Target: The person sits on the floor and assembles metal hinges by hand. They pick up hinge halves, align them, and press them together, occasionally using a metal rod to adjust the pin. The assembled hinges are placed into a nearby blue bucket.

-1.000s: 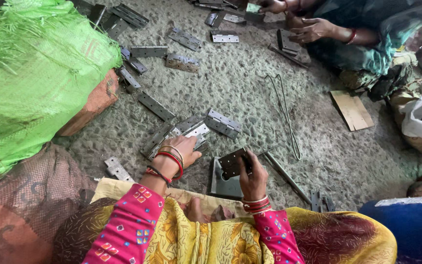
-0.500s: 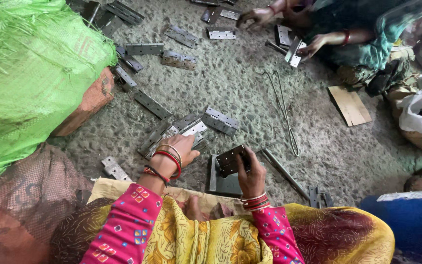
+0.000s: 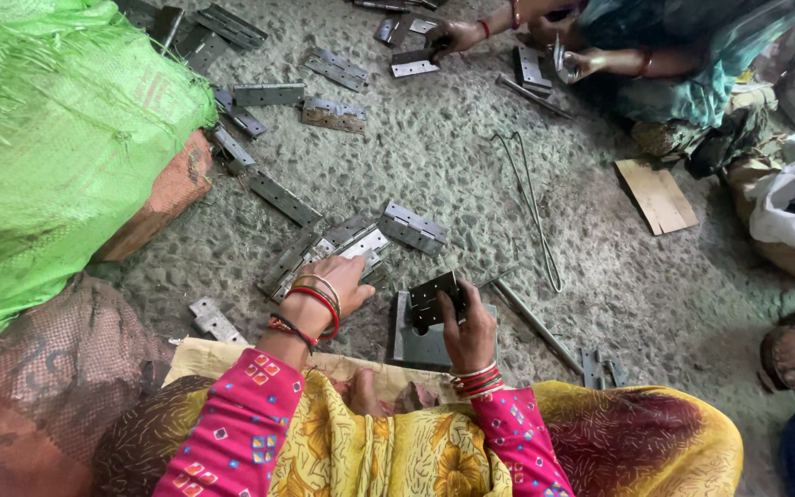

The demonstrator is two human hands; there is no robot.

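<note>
Between thumb and fingers, right hand (image 3: pixel 467 333) grips hinge (image 3: pixel 434 300).

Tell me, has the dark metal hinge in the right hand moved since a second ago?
No. The dark metal hinge stays in the right hand, over the top edge of the grey metal plate on the floor.

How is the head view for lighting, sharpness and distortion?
Head view: soft even daylight, no glare or hard shadows; the hinge in the right hand and the left hand are sharp; wide-angle stretch bends the green sack at the edge.
</note>
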